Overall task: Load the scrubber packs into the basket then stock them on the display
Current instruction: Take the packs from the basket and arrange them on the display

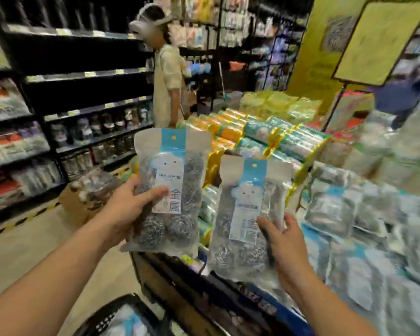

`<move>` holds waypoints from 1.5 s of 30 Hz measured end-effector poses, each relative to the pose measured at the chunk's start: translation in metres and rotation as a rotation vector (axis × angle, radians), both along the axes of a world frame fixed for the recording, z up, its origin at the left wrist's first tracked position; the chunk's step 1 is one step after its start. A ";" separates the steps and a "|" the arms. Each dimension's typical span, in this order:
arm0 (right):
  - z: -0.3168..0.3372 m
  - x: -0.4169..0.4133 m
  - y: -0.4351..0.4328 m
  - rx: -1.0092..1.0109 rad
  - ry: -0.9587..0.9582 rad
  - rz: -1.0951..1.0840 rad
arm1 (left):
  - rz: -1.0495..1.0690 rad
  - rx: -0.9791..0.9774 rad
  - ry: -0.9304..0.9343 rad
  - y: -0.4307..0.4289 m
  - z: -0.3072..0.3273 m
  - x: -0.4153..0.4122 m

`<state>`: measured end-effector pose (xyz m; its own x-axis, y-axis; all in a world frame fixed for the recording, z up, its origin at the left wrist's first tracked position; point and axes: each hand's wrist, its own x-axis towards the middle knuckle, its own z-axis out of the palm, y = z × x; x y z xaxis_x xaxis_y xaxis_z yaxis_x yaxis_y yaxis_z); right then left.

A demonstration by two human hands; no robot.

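**A steel-wool pack in each hand at the edge of the display**

We hold two clear pouches of steel-wool scrubbers upright, side by side, near the middle of the view. Our left hand (pixel 129 209) grips the left scrubber pack (pixel 180 166) by its lower left side, thumb across the front label and fingers curled behind. This pack sits higher, at about eleven o'clock from the centre. Our right hand (pixel 289 246) clamps the right scrubber pack (pixel 247 197) at its lower right edge, thumb on the front. That pack hangs lower, at about five o'clock, with its bottom just above the dark rim of the display (pixel 240 294). The two packs do not touch.

At three o'clock the display carries many more stocked packs (pixel 330 209) of the same kind, lying flat and blurred. Beyond them, towards one o'clock, lie yellow and teal wrapped rolls (pixel 252 134).

The black basket (pixel 117 309) shows at six o'clock, low by our left forearm, with something pale and blue inside that we cannot make out. Dark store shelves (pixel 83 105) fill nine o'clock, and another person (pixel 166 81) stands at twelve o'clock.
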<state>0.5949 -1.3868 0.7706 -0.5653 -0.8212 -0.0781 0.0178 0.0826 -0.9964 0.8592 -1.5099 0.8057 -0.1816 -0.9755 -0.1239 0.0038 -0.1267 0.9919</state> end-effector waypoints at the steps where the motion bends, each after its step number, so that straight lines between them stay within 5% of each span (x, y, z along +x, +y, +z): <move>1: 0.005 -0.030 0.009 -0.010 0.002 -0.023 | -0.040 -0.010 0.032 0.004 0.006 -0.033; 12: 0.001 -0.377 0.136 0.057 -0.001 -0.403 | -0.396 0.083 -0.022 0.061 -0.018 -0.423; 19: -0.032 -0.510 0.207 0.194 -0.085 -0.579 | -0.556 0.069 -0.225 0.074 -0.061 -0.560; 25: -0.074 -0.569 0.240 0.322 -0.165 -0.702 | -0.552 0.093 -0.393 0.067 -0.087 -0.609; 33: -0.105 -0.590 0.220 0.394 -0.219 -0.620 | -0.494 -0.146 -0.674 0.062 -0.102 -0.618; 36: -0.112 -0.590 0.211 0.436 -0.130 -0.598 | -0.456 -0.291 -0.740 0.063 -0.105 -0.615; 40: -0.114 -0.585 0.200 0.508 -0.003 -0.582 | -0.381 -0.546 -1.097 0.061 -0.112 -0.611; 45: -0.122 -0.581 0.195 0.648 0.228 -0.613 | -0.522 -0.475 -1.198 0.059 -0.126 -0.604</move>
<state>0.0138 -1.1922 0.6482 -0.9454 -0.2071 -0.2516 0.0518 0.6667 -0.7435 0.2554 -1.4506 0.6794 -0.5542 -0.8205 -0.1402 -0.8124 0.4966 0.3055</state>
